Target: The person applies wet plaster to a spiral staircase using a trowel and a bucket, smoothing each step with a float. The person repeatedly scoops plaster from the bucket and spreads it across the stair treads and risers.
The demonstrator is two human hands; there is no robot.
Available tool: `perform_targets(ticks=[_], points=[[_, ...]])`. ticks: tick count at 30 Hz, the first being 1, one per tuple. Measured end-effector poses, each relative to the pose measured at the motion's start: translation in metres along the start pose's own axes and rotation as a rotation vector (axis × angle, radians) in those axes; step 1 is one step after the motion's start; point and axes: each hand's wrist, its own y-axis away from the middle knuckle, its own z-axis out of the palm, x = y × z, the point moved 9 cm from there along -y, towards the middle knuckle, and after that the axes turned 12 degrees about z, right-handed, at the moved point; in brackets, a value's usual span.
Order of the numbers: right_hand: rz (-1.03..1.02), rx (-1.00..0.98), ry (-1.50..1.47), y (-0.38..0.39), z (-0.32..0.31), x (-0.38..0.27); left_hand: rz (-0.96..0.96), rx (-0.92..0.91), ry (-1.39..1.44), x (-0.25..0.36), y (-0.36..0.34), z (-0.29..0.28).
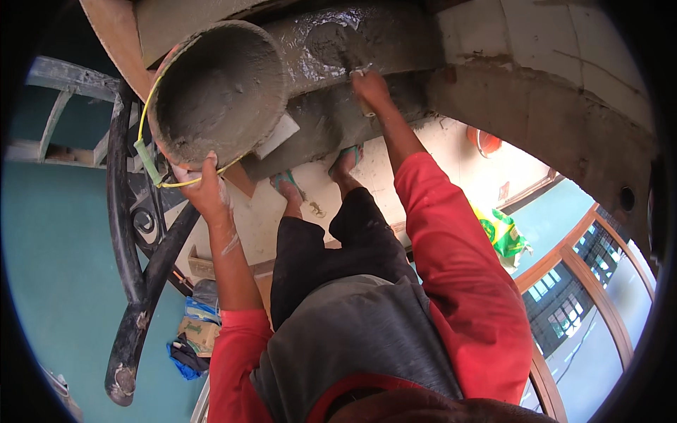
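My left hand (204,192) is closed on the near rim of a bucket (218,92). Grey wet mortar coats the inside of this bucket, and its yellow wire handle (143,116) with a green grip hangs down on the left side. My right hand (371,90) is wrapped round the handle of a trowel (366,108). The trowel's blade is hard to tell from the mortar. Beyond that hand, wet, shiny mortar (331,42) lies on a step (409,49).
A black metal railing (127,211) stands at left beside a teal wall (56,247). Below the step are my sandalled feet (345,166) on a pale floor. An orange bucket (484,141) and a green-yellow sack (504,236) lie at right, near wood-framed glass panels (578,275).
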Motion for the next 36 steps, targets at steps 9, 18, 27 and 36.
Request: perform_targets(ticks=[9, 18, 27, 36], points=[[-0.339, 0.52, 0.048, 0.093, -0.064, -0.045, 0.044, -0.018, -0.012, 0.004, -0.002, 0.015], [-0.739, 0.174, 0.238, 0.235, -0.109, -0.099, 0.107, -0.211, -0.147, 0.011, -0.026, 0.016], [-0.668, -0.04, 0.384, 0.189, -0.048, -0.123, 0.131, -0.321, -0.054, 0.025, -0.027, 0.034], [0.202, -1.113, -0.499, 0.264, 0.042, -0.098, -0.089, -0.46, 0.065, -0.011, 0.012, 0.037]])
